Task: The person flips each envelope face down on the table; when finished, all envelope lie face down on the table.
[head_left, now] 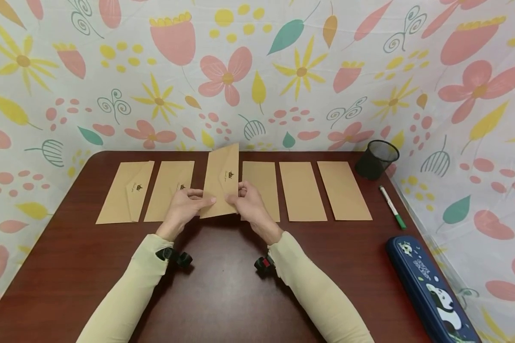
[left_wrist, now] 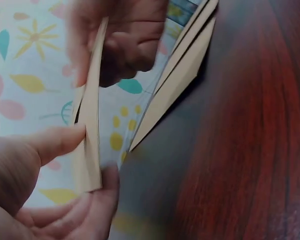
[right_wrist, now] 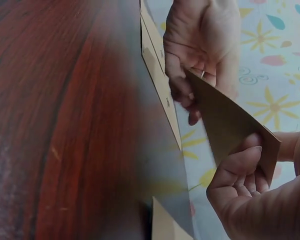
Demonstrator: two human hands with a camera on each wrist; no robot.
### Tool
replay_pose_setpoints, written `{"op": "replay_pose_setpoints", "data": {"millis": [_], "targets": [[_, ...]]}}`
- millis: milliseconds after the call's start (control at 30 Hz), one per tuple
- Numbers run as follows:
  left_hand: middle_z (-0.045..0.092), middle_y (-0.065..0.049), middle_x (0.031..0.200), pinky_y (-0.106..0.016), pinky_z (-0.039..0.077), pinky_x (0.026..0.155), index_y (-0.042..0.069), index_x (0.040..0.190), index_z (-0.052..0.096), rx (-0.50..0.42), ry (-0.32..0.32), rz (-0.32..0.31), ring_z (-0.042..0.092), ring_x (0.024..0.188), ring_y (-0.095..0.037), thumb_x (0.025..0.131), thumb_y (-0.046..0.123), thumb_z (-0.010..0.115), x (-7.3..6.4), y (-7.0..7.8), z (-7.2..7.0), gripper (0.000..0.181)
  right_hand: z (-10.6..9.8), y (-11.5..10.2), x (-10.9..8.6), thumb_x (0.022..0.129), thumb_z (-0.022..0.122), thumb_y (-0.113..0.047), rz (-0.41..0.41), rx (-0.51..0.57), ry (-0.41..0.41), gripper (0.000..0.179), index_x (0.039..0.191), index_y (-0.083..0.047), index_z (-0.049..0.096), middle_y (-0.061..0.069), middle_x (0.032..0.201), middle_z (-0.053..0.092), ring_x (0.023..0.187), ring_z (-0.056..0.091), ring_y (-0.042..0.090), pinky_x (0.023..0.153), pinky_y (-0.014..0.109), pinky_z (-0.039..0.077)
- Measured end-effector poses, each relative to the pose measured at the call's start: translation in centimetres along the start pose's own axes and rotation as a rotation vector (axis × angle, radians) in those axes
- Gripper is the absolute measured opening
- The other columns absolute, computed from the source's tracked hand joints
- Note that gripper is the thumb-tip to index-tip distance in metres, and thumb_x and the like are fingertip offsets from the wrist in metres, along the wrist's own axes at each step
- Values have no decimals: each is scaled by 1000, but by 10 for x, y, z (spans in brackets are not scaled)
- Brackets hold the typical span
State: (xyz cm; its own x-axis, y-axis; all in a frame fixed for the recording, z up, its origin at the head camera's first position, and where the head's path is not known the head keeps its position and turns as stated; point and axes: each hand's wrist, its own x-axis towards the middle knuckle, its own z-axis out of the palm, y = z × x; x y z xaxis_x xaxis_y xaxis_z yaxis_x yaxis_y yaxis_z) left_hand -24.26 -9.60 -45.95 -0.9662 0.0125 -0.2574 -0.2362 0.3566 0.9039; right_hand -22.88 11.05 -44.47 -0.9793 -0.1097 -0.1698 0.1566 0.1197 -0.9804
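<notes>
Both hands hold one brown paper envelope above the table, its flap side with a small dark crown print facing the head camera. My left hand pinches its lower left edge, thumb on the front and fingers behind. At the lower right edge my right hand pinches it the same way. In the left wrist view the envelope shows nearly edge-on, with a narrow gap along its flap. Its plain back appears in the right wrist view.
Left of the hands lie two envelopes flap side up. To the right are three plain-side-up envelopes. A black mesh cup, a green-capped marker and a blue panda pencil case line the table's right side.
</notes>
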Motion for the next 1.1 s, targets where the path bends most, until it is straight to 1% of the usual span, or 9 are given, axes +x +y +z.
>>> {"op": "replay_pose_setpoints", "data": {"millis": [67,200,300,400,600,700,800,933,1100], "targets": [[75,-23,129,-27,57,83,-2,144,65,55,51,67,75,105,-27,95,33,84,-4,2,3,63,1,-3,-2,101,67,-6,-26,-6,5,26,125,-2,58,3,91,62,68,55,15,61,27,45],[79,-22,126,-44,61,97,0,133,74,190,139,261,76,116,-37,99,29,79,-14,10,12,45,7,-7,-4,102,64,-4,-83,-28,20,22,122,0,56,4,90,59,68,53,15,61,25,44],[79,-20,129,-52,58,104,1,131,77,224,132,383,75,122,-37,103,24,74,-20,17,18,36,12,-10,-6,104,63,-6,-108,-58,6,21,122,-1,54,5,96,58,75,56,15,67,24,45],[78,-19,134,-47,58,99,3,133,78,228,123,431,74,120,-34,107,24,69,-24,21,21,34,17,-13,-9,106,61,-9,-129,-94,-34,21,124,-2,53,9,106,59,87,57,17,74,25,46],[79,-20,127,-21,52,80,2,131,78,152,177,404,75,108,-27,106,35,71,-28,25,20,42,21,-17,-12,104,66,-17,-128,-128,-141,33,134,-6,57,7,112,64,89,63,24,74,29,51],[80,-21,123,-14,51,74,-1,127,79,94,206,380,75,108,-26,102,34,76,-27,23,20,43,21,-17,-10,102,71,-21,-106,-123,-224,45,141,-6,56,4,110,65,87,64,19,74,27,52],[79,-25,122,-12,52,71,-5,128,78,12,195,334,76,104,-23,100,25,79,-25,21,19,41,21,-17,-10,101,74,-24,-101,-150,-265,57,150,-4,53,9,126,62,96,65,14,82,24,53],[77,-30,126,-12,57,72,-8,133,73,-150,154,226,76,98,-13,99,10,76,-24,19,18,39,20,-16,-9,102,75,-20,-127,-204,-245,60,156,-2,53,16,153,49,121,64,23,99,32,55],[73,-32,133,-12,57,76,-8,138,69,-261,152,131,73,89,-1,98,3,70,-24,18,12,42,20,-10,-7,99,77,-13,-120,-284,-109,54,149,-1,60,19,151,54,128,59,34,109,44,53]]}}
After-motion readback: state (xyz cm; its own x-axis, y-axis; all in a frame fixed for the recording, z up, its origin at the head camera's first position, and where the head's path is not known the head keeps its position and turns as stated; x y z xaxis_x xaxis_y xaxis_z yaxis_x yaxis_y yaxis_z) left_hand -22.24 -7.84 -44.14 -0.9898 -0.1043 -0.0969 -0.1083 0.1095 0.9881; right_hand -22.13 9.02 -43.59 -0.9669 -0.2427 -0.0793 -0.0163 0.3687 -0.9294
